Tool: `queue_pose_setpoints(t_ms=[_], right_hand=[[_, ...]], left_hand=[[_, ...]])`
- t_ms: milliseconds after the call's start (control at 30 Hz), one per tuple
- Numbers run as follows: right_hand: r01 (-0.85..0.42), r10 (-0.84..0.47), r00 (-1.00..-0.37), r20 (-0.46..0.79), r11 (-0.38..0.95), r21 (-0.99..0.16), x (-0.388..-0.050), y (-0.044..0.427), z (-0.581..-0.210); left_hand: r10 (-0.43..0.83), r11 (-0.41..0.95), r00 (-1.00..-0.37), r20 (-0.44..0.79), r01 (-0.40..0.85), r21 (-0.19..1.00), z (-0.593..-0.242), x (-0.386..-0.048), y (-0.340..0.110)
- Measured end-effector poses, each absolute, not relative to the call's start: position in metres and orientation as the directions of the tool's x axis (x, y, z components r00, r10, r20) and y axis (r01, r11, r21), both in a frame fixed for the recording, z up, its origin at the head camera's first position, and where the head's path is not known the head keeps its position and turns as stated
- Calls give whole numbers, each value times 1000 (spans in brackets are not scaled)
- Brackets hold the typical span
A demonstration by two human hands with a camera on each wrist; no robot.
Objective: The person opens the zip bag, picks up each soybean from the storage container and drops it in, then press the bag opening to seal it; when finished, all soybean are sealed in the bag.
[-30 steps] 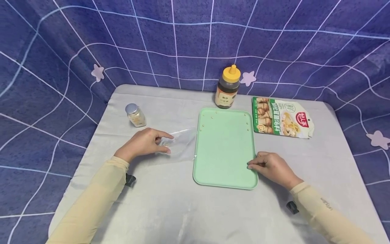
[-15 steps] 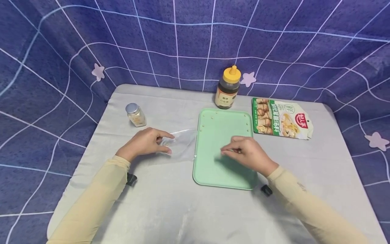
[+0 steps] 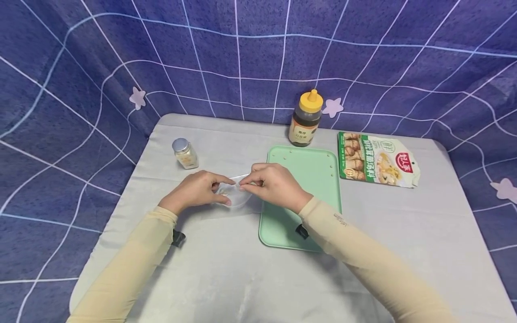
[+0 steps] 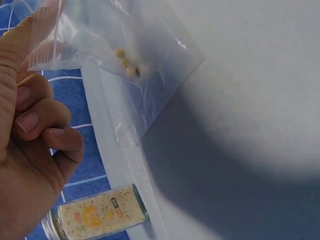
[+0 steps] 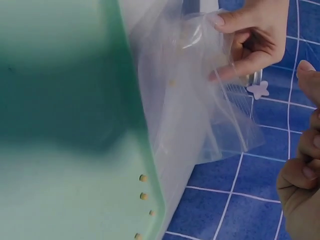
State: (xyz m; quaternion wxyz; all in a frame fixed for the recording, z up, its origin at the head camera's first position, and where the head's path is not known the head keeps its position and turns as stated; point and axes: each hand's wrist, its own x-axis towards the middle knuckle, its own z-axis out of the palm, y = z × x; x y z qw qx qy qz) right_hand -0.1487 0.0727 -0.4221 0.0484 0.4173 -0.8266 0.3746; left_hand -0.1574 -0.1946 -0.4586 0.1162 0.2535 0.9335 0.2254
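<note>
At the table's left, my left hand [image 3: 199,190] holds a clear zip-top plastic bag [image 4: 160,55] by its mouth, thumb and forefinger spread apart. Several small tan beans [image 4: 131,70] show inside the bag. My right hand [image 3: 274,185] reaches over the tray, thumb and fingertips close together at the bag's mouth. Whether a small thing sits between those fingertips is hidden. Under the right forearm lies a pale green tray [image 3: 271,231], with several tan beans [image 5: 143,196] scattered near its far end.
A grey-lidded glass jar [image 3: 186,153] stands beyond the left hand. Behind the tray is a yellow-capped squeeze bottle [image 3: 305,120] of dark liquid. A green and white food packet [image 3: 378,159] lies right of the tray. A blue curtain [image 3: 258,54] hangs behind the table.
My right hand has moved left from the tray's right edge, across the tray, to the bag's mouth. My left hand has stayed at the bag.
</note>
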Motion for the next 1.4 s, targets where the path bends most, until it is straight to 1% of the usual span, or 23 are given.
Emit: queue_pose_setpoints(t_ms=[367, 567, 700, 867, 1000, 1100, 1233, 1333, 1400], right_hand=[[-715, -661, -648, 378, 358, -601, -153, 70, -434], [-686, -621, -687, 377, 384, -618, -153, 88, -441], [-640, -563, -741, 365, 430, -637, -155, 117, -453], [-548, -436, -831, 346, 529, -649, -161, 179, -470], [-431, -275, -901, 336, 670, -604, -168, 231, -476], [-341, -185, -930, 317, 754, -562, -173, 259, -479], [-308, -175, -941, 291, 801, -514, -177, 277, -484], [-303, -197, -945, 260, 827, -474, -178, 279, -488], [-278, -197, -955, 221, 853, -442, -179, 279, -490]], left_hand=[[528, 764, -843, -104, 418, 492, -465, -157, -192], [526, 768, -844, -101, 421, 483, -470, -156, -193], [520, 771, -848, -101, 415, 483, -470, -156, -194], [518, 774, -850, -100, 416, 478, -468, -158, -194], [518, 775, -850, -101, 416, 477, -467, -160, -195], [518, 776, -849, -105, 414, 476, -466, -160, -197], [521, 775, -846, -110, 415, 477, -467, -160, -197], [522, 775, -845, -116, 413, 479, -468, -160, -197], [524, 774, -844, -118, 414, 479, -468, -159, -196]])
